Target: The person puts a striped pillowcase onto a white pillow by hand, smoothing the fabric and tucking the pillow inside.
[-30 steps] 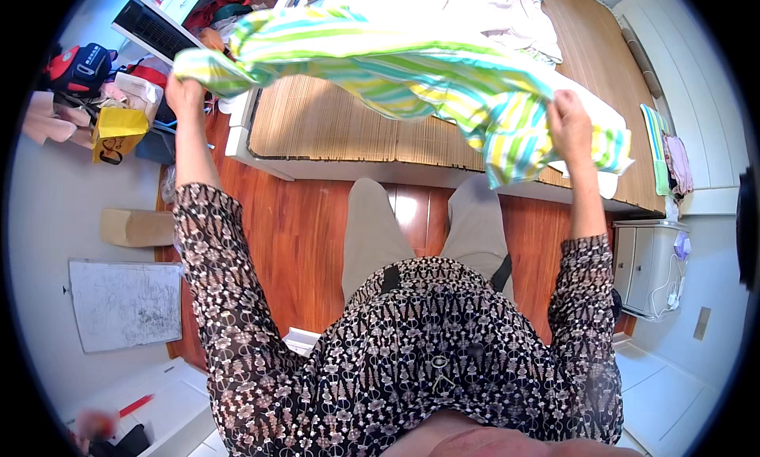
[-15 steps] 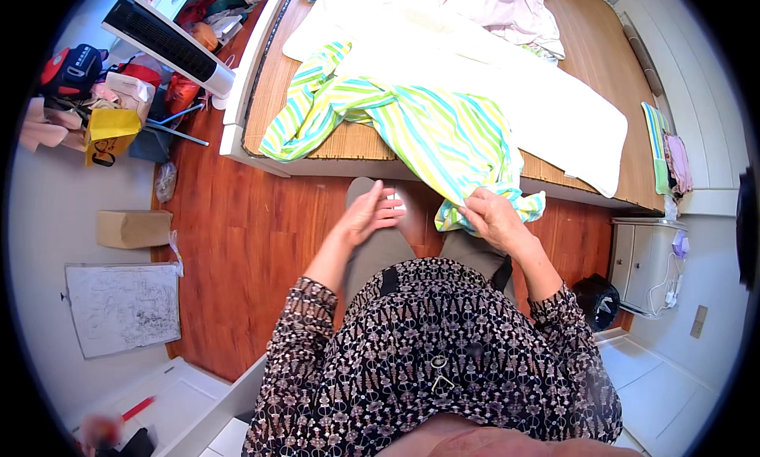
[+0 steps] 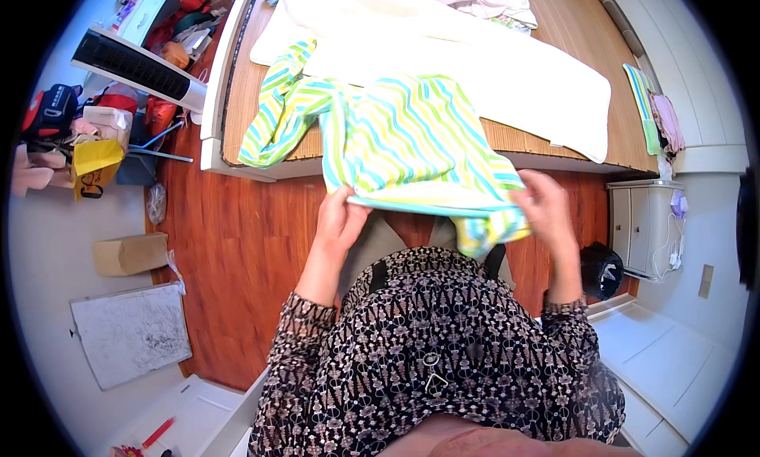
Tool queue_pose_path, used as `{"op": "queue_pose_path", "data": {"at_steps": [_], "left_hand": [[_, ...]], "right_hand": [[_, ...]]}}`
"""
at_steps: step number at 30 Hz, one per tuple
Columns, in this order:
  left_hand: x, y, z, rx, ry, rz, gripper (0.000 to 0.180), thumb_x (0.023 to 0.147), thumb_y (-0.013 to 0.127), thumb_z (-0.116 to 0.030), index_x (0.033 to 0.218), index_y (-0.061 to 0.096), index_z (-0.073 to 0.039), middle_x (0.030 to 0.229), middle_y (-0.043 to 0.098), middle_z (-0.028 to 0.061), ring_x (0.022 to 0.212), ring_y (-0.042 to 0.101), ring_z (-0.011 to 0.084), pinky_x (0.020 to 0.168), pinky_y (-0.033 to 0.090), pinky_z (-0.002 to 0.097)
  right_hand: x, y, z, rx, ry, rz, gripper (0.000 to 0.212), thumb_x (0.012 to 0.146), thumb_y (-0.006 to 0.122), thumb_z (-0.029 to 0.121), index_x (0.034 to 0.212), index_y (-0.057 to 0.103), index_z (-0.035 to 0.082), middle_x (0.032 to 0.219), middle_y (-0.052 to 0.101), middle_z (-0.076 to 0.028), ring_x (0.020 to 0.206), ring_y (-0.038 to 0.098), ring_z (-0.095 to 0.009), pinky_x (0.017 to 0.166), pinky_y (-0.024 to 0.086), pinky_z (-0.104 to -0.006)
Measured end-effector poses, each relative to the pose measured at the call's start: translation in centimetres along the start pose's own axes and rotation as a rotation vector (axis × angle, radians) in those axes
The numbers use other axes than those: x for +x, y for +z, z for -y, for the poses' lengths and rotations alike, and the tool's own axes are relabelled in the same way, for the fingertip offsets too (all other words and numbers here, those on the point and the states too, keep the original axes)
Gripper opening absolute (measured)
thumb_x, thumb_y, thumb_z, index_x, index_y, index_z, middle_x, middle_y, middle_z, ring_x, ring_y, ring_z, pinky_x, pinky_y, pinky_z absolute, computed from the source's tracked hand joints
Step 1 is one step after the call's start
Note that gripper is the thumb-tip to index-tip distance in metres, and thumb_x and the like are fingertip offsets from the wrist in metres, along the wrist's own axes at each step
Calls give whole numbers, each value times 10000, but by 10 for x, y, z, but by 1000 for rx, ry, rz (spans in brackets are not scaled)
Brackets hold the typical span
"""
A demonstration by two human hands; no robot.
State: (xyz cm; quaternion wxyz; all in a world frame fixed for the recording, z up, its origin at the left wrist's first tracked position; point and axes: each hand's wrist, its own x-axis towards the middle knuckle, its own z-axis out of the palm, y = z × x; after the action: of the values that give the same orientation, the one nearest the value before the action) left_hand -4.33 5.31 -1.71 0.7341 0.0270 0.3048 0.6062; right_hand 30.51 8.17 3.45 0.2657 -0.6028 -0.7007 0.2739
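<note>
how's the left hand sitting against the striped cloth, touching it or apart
Touching. The head view shows the left hand gripping the near edge of the striped cloth, with no gap between them.

Tan box (image 3: 131, 255) — black bin (image 3: 602, 270) beside pale cabinet (image 3: 647, 229).

Bed (image 3: 582, 37) carries white pad (image 3: 514, 81), striped garment (image 3: 412, 132) partly
</note>
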Motion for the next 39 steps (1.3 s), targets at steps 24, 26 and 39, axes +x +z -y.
{"op": "queue_pose_path", "data": {"at_steps": [24, 26, 39], "left_hand": [[-47, -69, -55, 1102, -159, -142, 280, 955, 548, -275, 985, 649, -15, 881, 676, 61, 780, 629, 114, 723, 511, 264], [-33, -85, -67, 1105, -10, -312, 288, 947, 555, -260, 1006, 630, 11, 889, 677, 73, 772, 632, 109, 700, 509, 258], [155, -46, -129, 2179, 481, -537, 712, 807, 677, -391, 1339, 402, -7, 1247, 510, 213, 1098, 541, 348, 862, 478, 439]], "right_hand": [[11, 173, 28, 306, -254, 1047, 542, 903, 530, 470, 1197, 567, 15, 1127, 620, -200, 1017, 599, -346, 880, 469, -406], [24, 160, 15, 345, -158, 762, 439, 901, 583, 378, 1141, 611, 13, 1103, 635, -179, 977, 618, -297, 846, 487, -375], [138, 93, -30, -500, -64, 197, 309, 802, 648, 175, 1070, 567, 43, 1005, 568, -172, 955, 575, -318, 789, 486, -422]]}}
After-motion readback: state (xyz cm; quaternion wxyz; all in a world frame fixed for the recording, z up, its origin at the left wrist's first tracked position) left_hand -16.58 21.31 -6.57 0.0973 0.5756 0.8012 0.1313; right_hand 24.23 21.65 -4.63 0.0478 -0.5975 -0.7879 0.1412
